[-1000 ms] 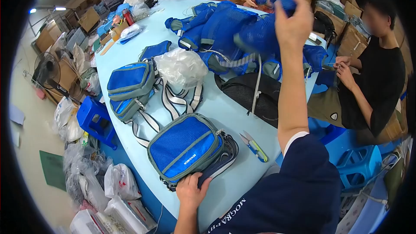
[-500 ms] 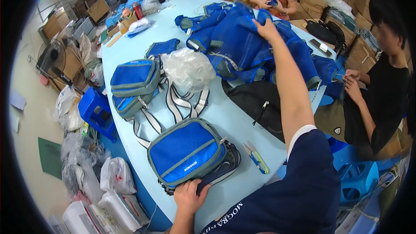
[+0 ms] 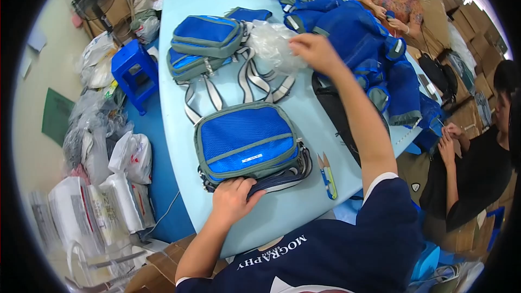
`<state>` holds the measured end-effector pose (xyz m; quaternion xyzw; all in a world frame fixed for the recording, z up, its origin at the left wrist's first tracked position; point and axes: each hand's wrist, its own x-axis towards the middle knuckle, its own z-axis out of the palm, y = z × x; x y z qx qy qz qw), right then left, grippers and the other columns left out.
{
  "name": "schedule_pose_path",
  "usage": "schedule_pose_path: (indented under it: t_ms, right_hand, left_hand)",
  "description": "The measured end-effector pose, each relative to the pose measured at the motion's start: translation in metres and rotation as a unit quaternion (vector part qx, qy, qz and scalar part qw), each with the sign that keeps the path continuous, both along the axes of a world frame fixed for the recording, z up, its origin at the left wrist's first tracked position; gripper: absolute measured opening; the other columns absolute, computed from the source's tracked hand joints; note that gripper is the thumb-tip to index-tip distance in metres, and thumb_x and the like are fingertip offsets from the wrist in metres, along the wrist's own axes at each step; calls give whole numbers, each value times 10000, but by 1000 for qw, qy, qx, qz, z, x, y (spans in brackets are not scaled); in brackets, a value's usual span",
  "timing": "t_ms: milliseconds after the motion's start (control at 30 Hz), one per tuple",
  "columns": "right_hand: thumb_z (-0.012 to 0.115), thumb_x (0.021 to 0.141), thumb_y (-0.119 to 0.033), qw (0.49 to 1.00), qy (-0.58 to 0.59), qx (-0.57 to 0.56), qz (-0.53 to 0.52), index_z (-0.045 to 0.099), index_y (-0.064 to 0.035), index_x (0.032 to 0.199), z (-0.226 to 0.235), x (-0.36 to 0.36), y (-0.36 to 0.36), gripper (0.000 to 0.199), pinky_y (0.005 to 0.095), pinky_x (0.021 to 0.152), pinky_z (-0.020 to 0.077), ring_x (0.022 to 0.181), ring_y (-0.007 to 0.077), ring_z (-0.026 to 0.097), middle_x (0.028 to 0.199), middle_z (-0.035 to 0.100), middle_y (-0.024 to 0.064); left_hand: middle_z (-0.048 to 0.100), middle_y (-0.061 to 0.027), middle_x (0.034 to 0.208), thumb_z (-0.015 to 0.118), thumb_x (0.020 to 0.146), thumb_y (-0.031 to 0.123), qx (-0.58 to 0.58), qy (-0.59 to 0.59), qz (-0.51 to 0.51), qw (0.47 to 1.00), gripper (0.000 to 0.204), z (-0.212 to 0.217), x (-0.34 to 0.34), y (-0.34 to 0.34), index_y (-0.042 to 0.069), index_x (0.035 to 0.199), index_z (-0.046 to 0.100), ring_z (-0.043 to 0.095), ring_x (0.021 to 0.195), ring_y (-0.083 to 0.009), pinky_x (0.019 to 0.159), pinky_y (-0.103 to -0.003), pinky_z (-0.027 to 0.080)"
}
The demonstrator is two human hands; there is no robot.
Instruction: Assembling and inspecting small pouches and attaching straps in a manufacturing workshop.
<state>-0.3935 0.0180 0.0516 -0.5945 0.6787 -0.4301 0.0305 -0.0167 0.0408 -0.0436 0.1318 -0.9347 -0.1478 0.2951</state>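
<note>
Blue-and-grey zip-up bag (image 3: 244,133) lies front panel up on the pale blue desk (image 3: 179,130), near the edge closest to the person. It has a mesh front with a grey band slanting across it and a small light label low on that band. Along its lower right side runs a dark strap with a pale stripe (image 3: 285,185).

The left hand (image 3: 233,198) has its grip on the lower edge of this bag, the fingers curled against the edge and the thumb beside the strap. The right hand (image 3: 317,53) reaches across the desk, with bent fingers at a crumpled clear plastic bag (image 3: 271,49); whether its grip is grasping the film or released, I cannot tell.

White straps with dark borders (image 3: 247,78) lie between the near bag and two similar blue-and-grey bags (image 3: 206,35), one on top of the other, farther up the desk. Thread snips (image 3: 328,178) with blue and green handles lie just right of the near bag. Beyond the right forearm is a heap of blue mesh pieces (image 3: 347,32), and a black bag (image 3: 334,108) lies partly hidden under that arm.
</note>
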Motion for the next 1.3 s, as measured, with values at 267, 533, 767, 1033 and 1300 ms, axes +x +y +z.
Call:
schedule_pose_path:
  t_ms: [267, 533, 767, 1033, 1300]
  right_hand:
    - [626, 770, -193, 958, 177, 17, -226, 538, -37, 1065, -46, 33, -61, 345, 401, 824, 454, 962, 337, 562, 1021, 567, 147]
    - [620, 754, -183, 992, 8, -15, 127, 628, -1, 716, -92, 27, -52, 186, 330, 646, 480, 705, 230, 597, 775, 629, 131]
    - [603, 811, -268, 919, 71, 91, -378, 611, -3, 967, -101, 15, -69, 307, 423, 779, 482, 929, 304, 606, 956, 629, 205]
    - [471, 830, -144, 865, 133, 82, -476, 611, -30, 986, -89, 15, -112, 239, 423, 761, 478, 971, 291, 535, 1011, 572, 145]
    - [640, 691, -108, 877, -5, -48, -479, 573, 13, 888, -80, 27, -46, 240, 349, 682, 512, 910, 281, 542, 953, 527, 165]
  left_hand:
    - [573, -33, 646, 748, 674, 295, 10, 24, -20, 999, 273, -2, -3, 0, 90, 784, 605, 579, 579, -207, 530, -307, 469]
    - [579, -43, 654, 755, 661, 288, 25, 16, -8, 1000, 273, -3, 4, -3, 97, 773, 596, 583, 583, -220, 525, -313, 472]
    - [592, -64, 662, 774, 643, 283, 35, 2, -21, 999, 297, -2, 3, -5, 98, 788, 592, 591, 593, -247, 533, -333, 467]
    - [579, -72, 651, 774, 648, 270, 35, -18, -60, 997, 306, -12, -4, -3, 89, 812, 590, 573, 578, -258, 527, -340, 447]
    - [565, -72, 639, 778, 635, 235, 34, -11, -26, 999, 306, -14, -7, -2, 79, 822, 592, 545, 554, -268, 516, -354, 425]
